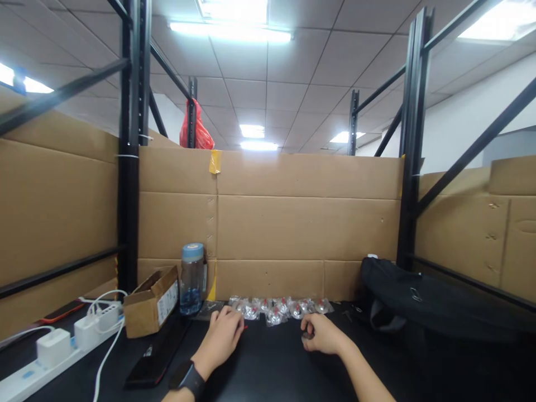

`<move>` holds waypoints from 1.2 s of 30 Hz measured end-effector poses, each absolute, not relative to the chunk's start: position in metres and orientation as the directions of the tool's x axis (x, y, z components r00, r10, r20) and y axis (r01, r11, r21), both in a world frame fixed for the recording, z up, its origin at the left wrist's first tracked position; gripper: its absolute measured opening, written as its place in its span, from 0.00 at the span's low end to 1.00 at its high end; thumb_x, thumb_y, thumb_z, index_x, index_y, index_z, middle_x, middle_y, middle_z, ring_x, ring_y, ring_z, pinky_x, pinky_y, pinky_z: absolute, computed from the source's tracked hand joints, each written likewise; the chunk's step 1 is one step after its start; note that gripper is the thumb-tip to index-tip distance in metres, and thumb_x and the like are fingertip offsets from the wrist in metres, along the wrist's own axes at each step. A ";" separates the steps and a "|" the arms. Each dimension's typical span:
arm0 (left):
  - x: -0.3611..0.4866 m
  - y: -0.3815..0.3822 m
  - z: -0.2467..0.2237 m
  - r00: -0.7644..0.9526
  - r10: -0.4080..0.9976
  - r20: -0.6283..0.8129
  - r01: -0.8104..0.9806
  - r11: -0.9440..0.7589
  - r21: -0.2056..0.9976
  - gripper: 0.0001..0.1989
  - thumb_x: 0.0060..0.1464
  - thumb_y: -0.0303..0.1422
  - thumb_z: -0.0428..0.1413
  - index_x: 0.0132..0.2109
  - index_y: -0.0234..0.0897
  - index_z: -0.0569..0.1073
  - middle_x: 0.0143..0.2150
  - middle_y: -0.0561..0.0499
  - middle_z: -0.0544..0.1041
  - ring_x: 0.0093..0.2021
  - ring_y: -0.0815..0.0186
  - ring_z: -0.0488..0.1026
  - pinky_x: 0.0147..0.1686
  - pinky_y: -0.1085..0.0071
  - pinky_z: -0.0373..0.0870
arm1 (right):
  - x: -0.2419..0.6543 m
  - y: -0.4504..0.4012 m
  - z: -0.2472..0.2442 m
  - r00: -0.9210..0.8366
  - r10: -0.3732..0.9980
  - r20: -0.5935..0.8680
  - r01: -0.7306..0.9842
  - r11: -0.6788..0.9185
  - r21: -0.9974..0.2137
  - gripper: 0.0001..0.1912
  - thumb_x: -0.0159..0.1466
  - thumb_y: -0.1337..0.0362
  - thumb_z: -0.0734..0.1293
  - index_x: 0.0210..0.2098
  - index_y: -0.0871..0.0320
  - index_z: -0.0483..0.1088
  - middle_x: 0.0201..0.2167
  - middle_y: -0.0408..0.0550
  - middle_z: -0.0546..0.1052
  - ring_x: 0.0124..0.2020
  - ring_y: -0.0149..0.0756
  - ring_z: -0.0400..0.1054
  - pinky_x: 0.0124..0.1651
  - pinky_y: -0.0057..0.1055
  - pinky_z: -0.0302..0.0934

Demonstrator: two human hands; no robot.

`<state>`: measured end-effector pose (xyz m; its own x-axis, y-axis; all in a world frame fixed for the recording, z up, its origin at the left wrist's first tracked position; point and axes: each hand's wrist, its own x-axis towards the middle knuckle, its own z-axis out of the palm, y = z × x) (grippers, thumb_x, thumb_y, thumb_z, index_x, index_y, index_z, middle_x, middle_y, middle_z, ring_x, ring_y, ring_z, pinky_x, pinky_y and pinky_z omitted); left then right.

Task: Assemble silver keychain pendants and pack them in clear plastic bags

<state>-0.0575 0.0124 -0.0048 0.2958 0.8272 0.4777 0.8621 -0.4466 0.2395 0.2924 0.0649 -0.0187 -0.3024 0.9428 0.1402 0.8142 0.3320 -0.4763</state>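
Observation:
My left hand [226, 334] is low over the black table, its fingers curled down and its wrist wearing a dark watch. A thin red bit [245, 327] shows beside its thumb; whether the hand holds it is unclear. Across from it, my right hand [324, 334] is closed in a pinch around a small dark, greyish thing [307, 335], too small to name. Several small clear plastic packets [275, 316] with red bits inside lie in a loose row just beyond both hands. A flat dark sheet or packet [208, 309] lies behind my left hand, partly covered.
On the left stand a blue-lidded water bottle [191, 282], an open cardboard box [151, 301] and a white power strip [75, 349] with cables. A dark flat case [154, 357] lies nearby. A black bag [410, 296] sits right. Cardboard [268, 229] walls the back.

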 end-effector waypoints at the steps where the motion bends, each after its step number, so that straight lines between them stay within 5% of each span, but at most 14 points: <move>1: -0.054 0.011 -0.003 0.283 0.836 0.470 0.849 -0.446 0.283 0.09 0.65 0.30 0.49 0.39 0.40 0.73 0.42 0.49 0.77 0.48 0.58 0.69 0.47 0.61 0.56 | 0.293 0.064 -0.019 -0.309 0.942 0.129 0.806 0.331 -0.490 0.22 0.44 0.69 0.75 0.41 0.57 0.75 0.31 0.40 0.75 0.28 0.29 0.65 0.29 0.24 0.52; 5: -0.044 0.008 -0.001 0.268 0.860 0.434 0.788 -0.455 0.414 0.06 0.63 0.32 0.52 0.37 0.40 0.73 0.40 0.51 0.78 0.45 0.60 0.72 0.47 0.63 0.55 | 0.294 0.065 -0.019 -0.336 0.936 0.103 0.771 0.336 -0.541 0.24 0.45 0.70 0.73 0.43 0.57 0.72 0.30 0.38 0.73 0.25 0.26 0.63 0.26 0.23 0.51; 13: -0.038 0.010 -0.005 0.264 0.888 0.377 0.758 -0.433 0.488 0.06 0.55 0.36 0.64 0.41 0.48 0.80 0.41 0.54 0.82 0.49 0.58 0.73 0.50 0.62 0.52 | 0.290 0.059 -0.008 -0.372 0.911 0.178 0.686 0.399 -0.608 0.22 0.44 0.71 0.74 0.40 0.59 0.75 0.35 0.42 0.74 0.27 0.28 0.65 0.28 0.23 0.57; 19: -0.033 0.005 0.002 0.279 0.874 0.398 0.751 -0.457 0.477 0.06 0.62 0.40 0.59 0.41 0.51 0.82 0.43 0.53 0.83 0.51 0.57 0.72 0.50 0.59 0.51 | 0.281 0.059 -0.002 -0.281 0.917 0.283 0.600 0.398 -0.694 0.25 0.42 0.71 0.75 0.42 0.59 0.76 0.37 0.47 0.79 0.31 0.33 0.72 0.35 0.28 0.66; 26: -0.022 -0.006 0.012 0.294 0.854 0.429 0.715 -0.494 0.494 0.15 0.67 0.43 0.52 0.40 0.47 0.83 0.42 0.49 0.83 0.49 0.56 0.73 0.50 0.58 0.54 | 0.246 0.047 0.006 -0.249 0.887 0.388 0.141 0.429 -0.892 0.21 0.47 0.59 0.80 0.38 0.58 0.76 0.42 0.54 0.82 0.44 0.44 0.77 0.44 0.36 0.71; 30: -0.015 -0.011 0.015 0.291 0.847 0.444 0.695 -0.507 0.511 0.15 0.65 0.45 0.53 0.44 0.49 0.83 0.44 0.47 0.83 0.51 0.55 0.72 0.52 0.56 0.56 | 0.227 0.035 0.007 -0.264 0.877 0.400 -0.020 0.410 -0.912 0.22 0.49 0.58 0.81 0.39 0.58 0.77 0.45 0.56 0.82 0.49 0.47 0.76 0.54 0.45 0.70; 36: -0.009 -0.018 0.021 0.204 0.839 0.505 0.697 -0.486 0.527 0.14 0.64 0.44 0.55 0.43 0.48 0.84 0.44 0.48 0.83 0.52 0.54 0.71 0.53 0.54 0.55 | 0.211 0.021 0.012 -0.232 0.894 0.383 -0.207 0.339 -0.918 0.24 0.49 0.59 0.82 0.42 0.56 0.76 0.50 0.54 0.79 0.51 0.47 0.73 0.53 0.47 0.71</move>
